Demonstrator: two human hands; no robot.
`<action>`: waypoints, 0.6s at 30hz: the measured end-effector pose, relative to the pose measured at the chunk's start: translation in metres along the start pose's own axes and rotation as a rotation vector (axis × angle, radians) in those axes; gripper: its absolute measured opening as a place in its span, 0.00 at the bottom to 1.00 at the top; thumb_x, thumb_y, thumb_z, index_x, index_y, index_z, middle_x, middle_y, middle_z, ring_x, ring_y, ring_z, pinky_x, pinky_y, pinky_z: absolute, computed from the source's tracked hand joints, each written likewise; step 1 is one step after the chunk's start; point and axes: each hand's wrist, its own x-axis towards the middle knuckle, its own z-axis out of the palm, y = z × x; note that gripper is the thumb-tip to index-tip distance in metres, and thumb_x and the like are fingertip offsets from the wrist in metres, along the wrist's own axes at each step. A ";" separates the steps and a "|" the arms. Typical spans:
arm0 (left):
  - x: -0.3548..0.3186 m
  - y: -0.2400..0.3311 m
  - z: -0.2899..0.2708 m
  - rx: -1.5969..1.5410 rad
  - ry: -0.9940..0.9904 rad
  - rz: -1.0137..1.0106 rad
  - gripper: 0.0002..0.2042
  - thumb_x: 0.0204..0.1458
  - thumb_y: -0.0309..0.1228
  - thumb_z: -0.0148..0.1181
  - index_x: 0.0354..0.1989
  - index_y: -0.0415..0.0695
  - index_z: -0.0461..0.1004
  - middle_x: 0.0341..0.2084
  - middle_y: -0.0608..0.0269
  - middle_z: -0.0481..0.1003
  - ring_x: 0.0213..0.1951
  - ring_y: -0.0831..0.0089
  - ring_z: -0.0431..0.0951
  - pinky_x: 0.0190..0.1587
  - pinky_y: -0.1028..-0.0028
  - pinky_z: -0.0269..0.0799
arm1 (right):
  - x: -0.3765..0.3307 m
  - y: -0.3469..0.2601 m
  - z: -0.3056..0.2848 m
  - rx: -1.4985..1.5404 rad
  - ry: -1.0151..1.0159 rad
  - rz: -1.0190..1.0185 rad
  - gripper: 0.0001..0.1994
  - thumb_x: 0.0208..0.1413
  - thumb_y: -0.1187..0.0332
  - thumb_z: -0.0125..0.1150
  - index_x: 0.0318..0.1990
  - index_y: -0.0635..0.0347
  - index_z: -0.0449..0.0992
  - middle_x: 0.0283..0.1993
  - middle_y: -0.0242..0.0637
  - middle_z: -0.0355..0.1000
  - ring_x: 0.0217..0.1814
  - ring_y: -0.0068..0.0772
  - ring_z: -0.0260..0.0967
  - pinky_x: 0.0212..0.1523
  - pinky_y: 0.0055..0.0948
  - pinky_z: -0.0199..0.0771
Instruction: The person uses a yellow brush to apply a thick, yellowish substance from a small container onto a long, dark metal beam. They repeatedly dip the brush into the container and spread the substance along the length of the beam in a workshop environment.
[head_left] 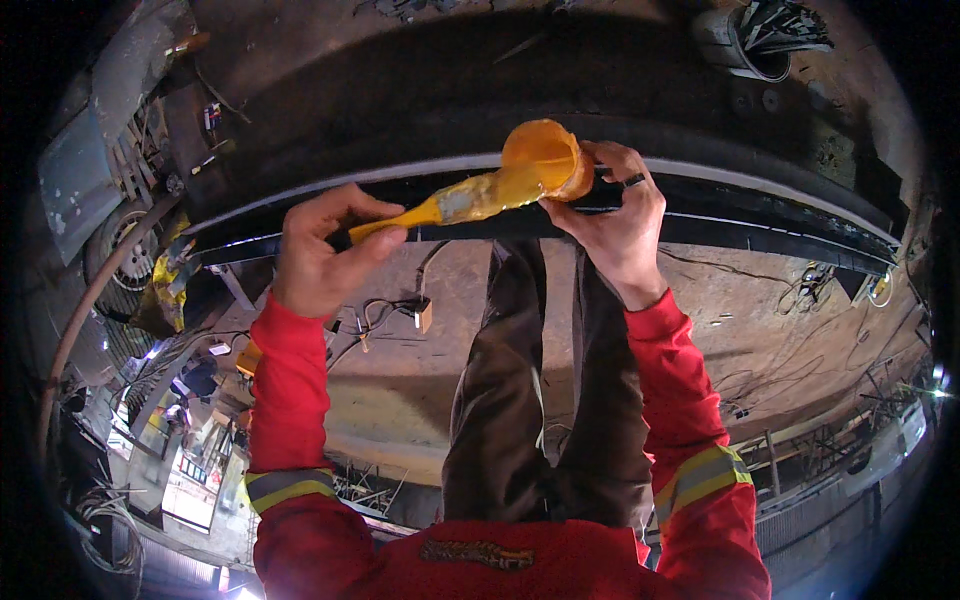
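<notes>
In my left hand [335, 240] a paintbrush [470, 200] is pinched by its yellow handle, between thumb and fingers. Its greyish metal band and the bristle end are smeared with yellow. An orange cup [540, 145] sits tilted between the thumb and fingers of my right hand [620, 215], which wears a dark ring. The brush's coated end meets the cup at its rim; how far it reaches inside, I cannot tell. Below both hands runs a long dark metal beam [710, 225] with a pale upper edge.
At the far right stands a bucket [735, 50] full of thin metal scraps. A wheel [135, 245], a curved hose [85, 300] and a crumpled yellow bag [165, 290] lie at the left. Cables [375, 320] trail over the floor near my legs.
</notes>
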 end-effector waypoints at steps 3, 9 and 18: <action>-0.011 -0.011 -0.009 0.003 -0.013 0.029 0.09 0.44 0.25 0.69 0.33 0.37 0.78 0.29 0.63 0.78 0.33 0.80 0.76 0.38 0.80 0.68 | 0.000 0.002 -0.002 0.010 0.028 0.068 0.29 0.32 0.71 0.78 0.47 0.63 0.75 0.46 0.43 0.74 0.46 0.37 0.75 0.50 0.31 0.74; -0.024 -0.020 -0.013 -0.041 -0.008 0.082 0.09 0.43 0.26 0.69 0.33 0.38 0.77 0.29 0.63 0.78 0.32 0.78 0.76 0.38 0.79 0.69 | 0.000 0.002 -0.001 0.051 0.053 0.077 0.29 0.32 0.67 0.79 0.47 0.62 0.76 0.46 0.40 0.76 0.45 0.34 0.75 0.45 0.29 0.73; -0.031 -0.047 -0.006 -0.116 0.356 0.070 0.10 0.47 0.29 0.66 0.36 0.39 0.76 0.28 0.68 0.74 0.29 0.81 0.71 0.34 0.80 0.66 | -0.010 -0.008 -0.005 0.174 0.034 0.071 0.28 0.33 0.67 0.79 0.46 0.61 0.75 0.45 0.37 0.76 0.45 0.30 0.74 0.45 0.27 0.72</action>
